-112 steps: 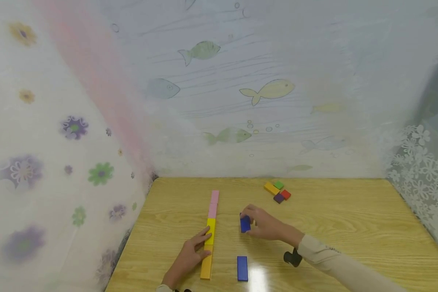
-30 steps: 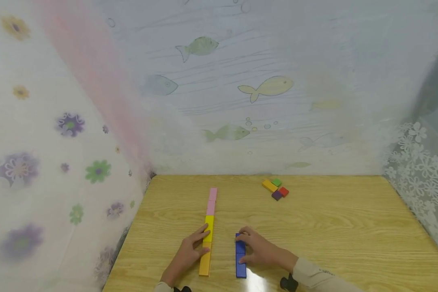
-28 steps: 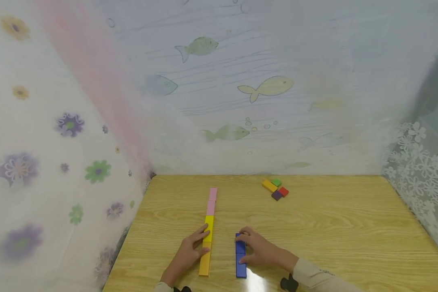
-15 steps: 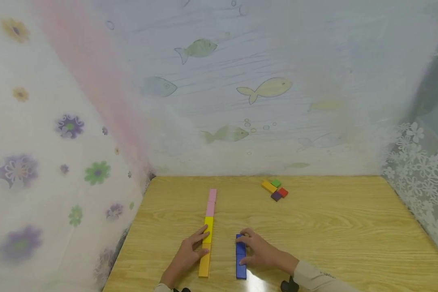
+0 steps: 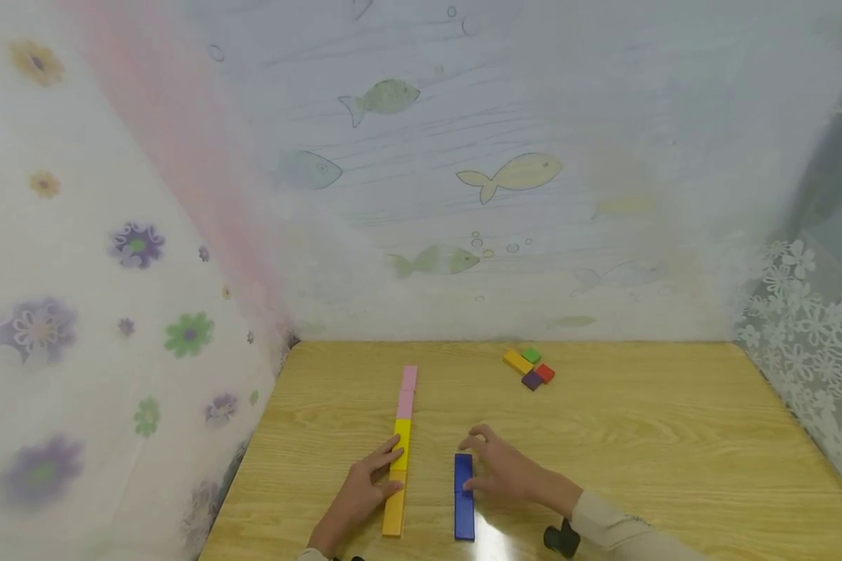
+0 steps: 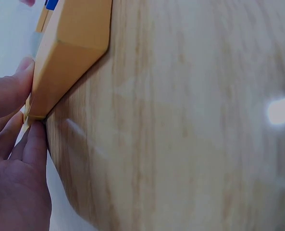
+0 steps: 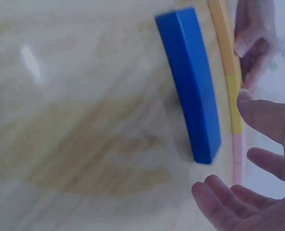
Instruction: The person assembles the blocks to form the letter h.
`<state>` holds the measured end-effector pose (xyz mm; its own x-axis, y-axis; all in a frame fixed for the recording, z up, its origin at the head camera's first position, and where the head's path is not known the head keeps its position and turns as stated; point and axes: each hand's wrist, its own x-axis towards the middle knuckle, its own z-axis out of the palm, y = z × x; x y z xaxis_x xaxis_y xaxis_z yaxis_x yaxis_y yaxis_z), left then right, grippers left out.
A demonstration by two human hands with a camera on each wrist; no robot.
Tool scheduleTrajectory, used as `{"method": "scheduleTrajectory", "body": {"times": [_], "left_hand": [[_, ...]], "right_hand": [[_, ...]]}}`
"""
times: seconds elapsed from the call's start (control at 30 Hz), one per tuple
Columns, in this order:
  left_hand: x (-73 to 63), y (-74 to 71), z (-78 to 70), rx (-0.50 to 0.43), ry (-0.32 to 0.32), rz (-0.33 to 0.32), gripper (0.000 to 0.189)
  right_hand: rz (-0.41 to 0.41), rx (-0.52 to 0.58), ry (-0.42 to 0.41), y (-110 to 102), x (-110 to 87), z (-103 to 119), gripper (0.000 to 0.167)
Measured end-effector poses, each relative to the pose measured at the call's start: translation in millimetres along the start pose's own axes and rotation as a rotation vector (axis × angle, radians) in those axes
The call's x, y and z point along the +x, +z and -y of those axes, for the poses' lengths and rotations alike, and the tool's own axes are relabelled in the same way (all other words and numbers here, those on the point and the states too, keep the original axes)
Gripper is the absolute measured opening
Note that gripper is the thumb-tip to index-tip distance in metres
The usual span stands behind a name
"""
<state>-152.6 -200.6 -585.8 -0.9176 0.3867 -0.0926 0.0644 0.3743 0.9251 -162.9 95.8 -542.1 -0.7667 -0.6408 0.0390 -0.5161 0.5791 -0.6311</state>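
Observation:
On the wooden table, two pink blocks (image 5: 405, 404), a yellow block (image 5: 403, 431) and an orange block (image 5: 394, 514) form one long row, end to end. My left hand (image 5: 358, 492) rests along the row's left side, fingertips on the yellow block and thumb on the orange one. To the right of that row, two blue blocks (image 5: 465, 517) lie end to end. My right hand (image 5: 511, 470) hovers beside them with spread fingers. In the right wrist view its fingers (image 7: 213, 202) are apart from the blue blocks (image 7: 196, 91), with nothing held.
Farther back lies a cluster of an orange block (image 5: 517, 361), a green block (image 5: 531, 355), a red block (image 5: 545, 374) and a purple block (image 5: 532, 380). A fish-patterned curtain (image 5: 421, 210) borders the table's back edge; a flowered one (image 5: 112, 327) hangs at left.
My right hand brought the second blue block down against the first one's far end, held it there, then let go and moved slightly away. My left hand stays on the row.

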Motion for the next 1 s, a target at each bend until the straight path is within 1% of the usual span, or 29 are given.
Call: {"method": "scheduleTrajectory", "body": {"times": [0.17,0.3,0.47,0.7,0.8,0.87,0.9,1.0], "left_hand": [[1.3,-0.2,2.7,0.018,0.004,-0.001,0.056],[1.1,0.4,4.0,0.044,0.005,-0.004,0.055],[0.0,0.8,2.6,0.056,0.008,-0.008,0.054],[-1.4,0.7,-1.3,0.035,0.0,-0.012,0.054],[-1.4,0.4,-2.0,0.027,0.001,-0.013,0.054],[-1.4,0.3,-2.3,0.03,0.0,-0.012,0.053],[-2.5,-0.2,-7.0,0.029,-0.002,-0.009,0.053],[-1.9,0.0,-5.6,0.036,-0.012,-0.006,0.053]], "right_hand": [[-0.052,-0.025,-0.05,-14,4.2,0,0.047],[-0.078,-0.008,-0.058,-24,6.3,-1,0.045],[-0.102,-0.001,-0.072,-34,10.0,-3,0.043],[-0.109,0.006,-0.031,-48,14.0,-4,0.037],[-0.11,-0.011,-0.019,-53,15.9,-6,0.037],[-0.117,-0.013,-0.02,-55,17.0,-8,0.036],[-0.121,-0.013,-0.023,-57,17.6,-9,0.036],[-0.131,-0.009,-0.029,-60,19.1,-11,0.036]]}}
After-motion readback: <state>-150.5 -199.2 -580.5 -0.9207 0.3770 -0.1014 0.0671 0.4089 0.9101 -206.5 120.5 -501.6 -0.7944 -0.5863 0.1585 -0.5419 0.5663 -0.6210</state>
